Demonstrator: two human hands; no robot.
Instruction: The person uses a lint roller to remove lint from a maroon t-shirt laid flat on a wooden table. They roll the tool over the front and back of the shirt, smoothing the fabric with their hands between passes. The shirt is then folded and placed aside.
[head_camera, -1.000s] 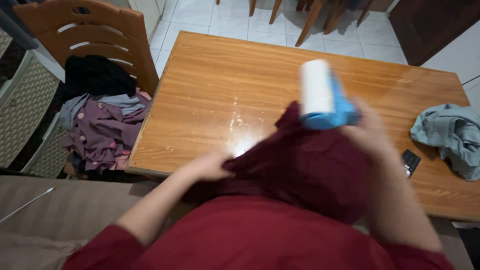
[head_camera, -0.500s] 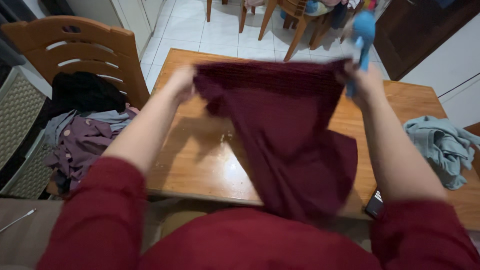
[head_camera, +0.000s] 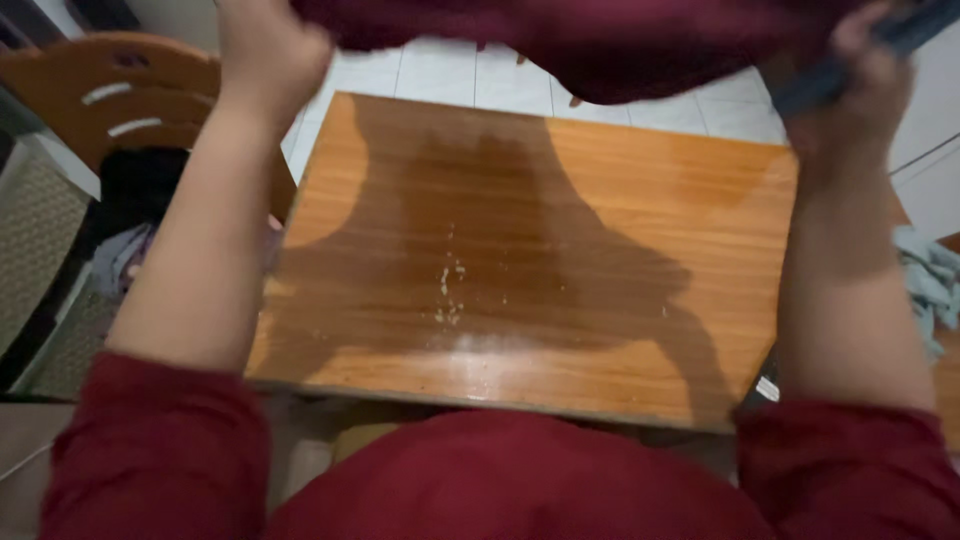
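Both hands are raised at the top of the view, the left hand (head_camera: 262, 50) and the right hand (head_camera: 858, 85) each with fingers clamped on an edge of the dark maroon knitted cloth (head_camera: 600, 45) stretched between them above the glossy rectangular wooden table (head_camera: 520, 250); the right hand also grips what seems to be a blue handle (head_camera: 905, 35), blurred. Left of the table a wooden slat-backed chair (head_camera: 110, 90) carries heaped clothes (head_camera: 130, 215), beside a woven basket (head_camera: 40, 230). A crumpled pale blue-grey garment (head_camera: 930, 280) lies at the table's right edge, the tabletop between the arms bare.
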